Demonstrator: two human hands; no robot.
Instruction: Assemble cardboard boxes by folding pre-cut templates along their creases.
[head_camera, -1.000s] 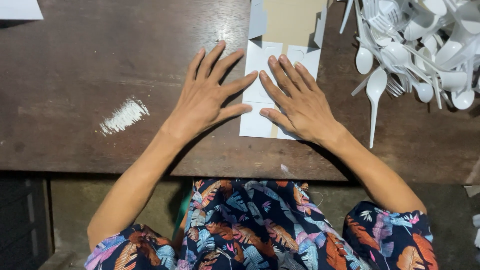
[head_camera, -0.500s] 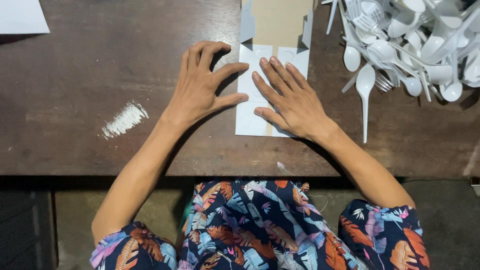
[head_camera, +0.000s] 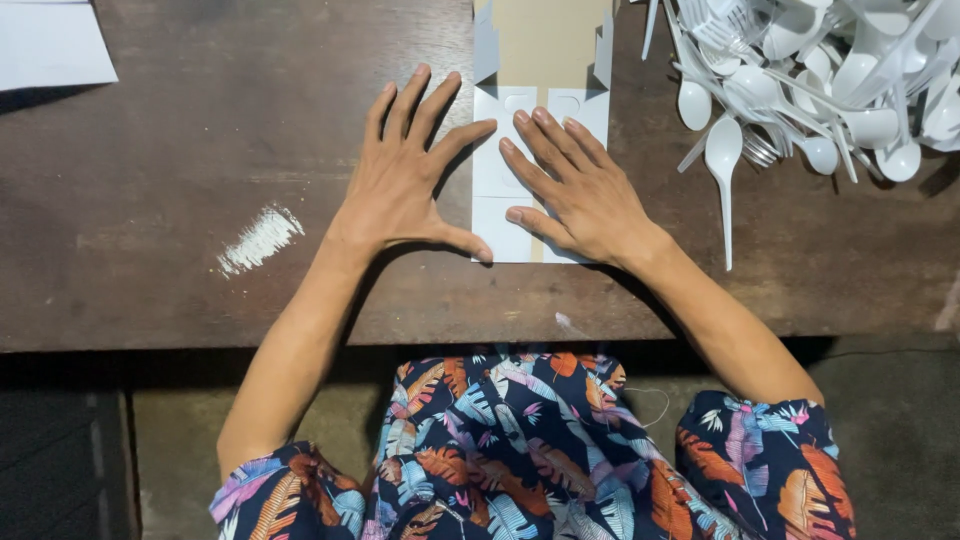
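Cardboard blank (head_camera: 541, 150): flat unfolded box piece, white flaps near the person, tan panel farther away; lies on the table's middle, close to its near edge.
Left hand (head_camera: 408, 180): palm down, fingers spread apart; mostly on bare wood just left of the blank, thumb tip and index finger touching its left edge. Grips nothing.
Right hand (head_camera: 580, 185): palm down, pressed flat on the white flaps, fingers slightly apart, pointing up-left. Nothing clamped.
Hands: close together, thumbs near each other, not touching.
Table (head_camera: 200, 150): dark worn wood, with a white smear (head_camera: 260, 238) left of the left wrist.
Plastic spoons and forks (head_camera: 820, 80): white heap at the far right, well apart from the hands; one spoon (head_camera: 723, 170) lies nearest the blank.
Paper sheet (head_camera: 50, 45): white, far left corner.
Clothing (head_camera: 520, 450): leaf-print fabric, below the table edge.
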